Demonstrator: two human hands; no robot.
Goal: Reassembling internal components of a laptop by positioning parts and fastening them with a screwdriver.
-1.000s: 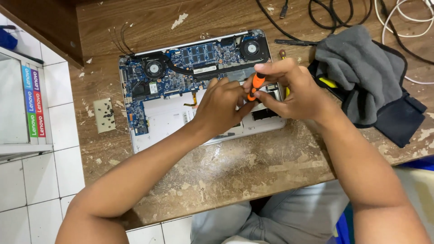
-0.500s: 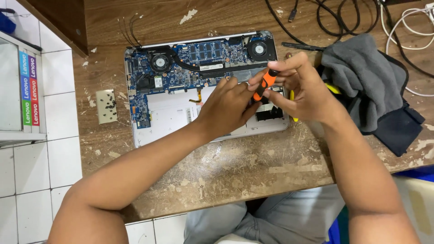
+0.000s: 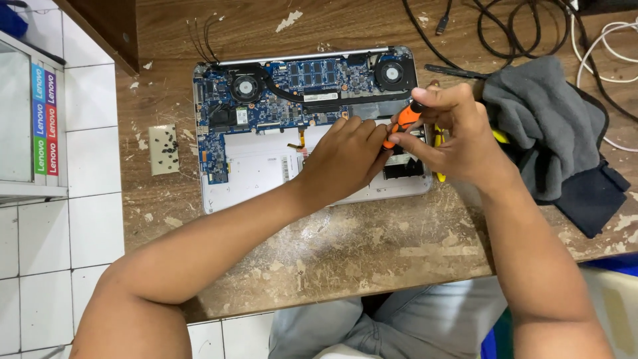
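Our right hand (image 3: 458, 136) pinches the orange screwdriver (image 3: 404, 121); our left hand (image 3: 345, 156) lies flat on the opened laptop (image 3: 252, 173). Cover off, boards still mounted.

Orange-black screwdriver (image 3: 404, 119) at centre; blue circuit board (image 3: 312, 90) at 11 o'clock; white panel (image 3: 256, 166); grey cloth (image 3: 545, 119) at 3 o'clock; worn brown table (image 3: 345, 246); white tiles (image 3: 93, 86).

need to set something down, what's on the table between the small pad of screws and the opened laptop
Head view: only bare, scuffed wooden table lies between the screw pad and the laptop; nothing sits in that strip.
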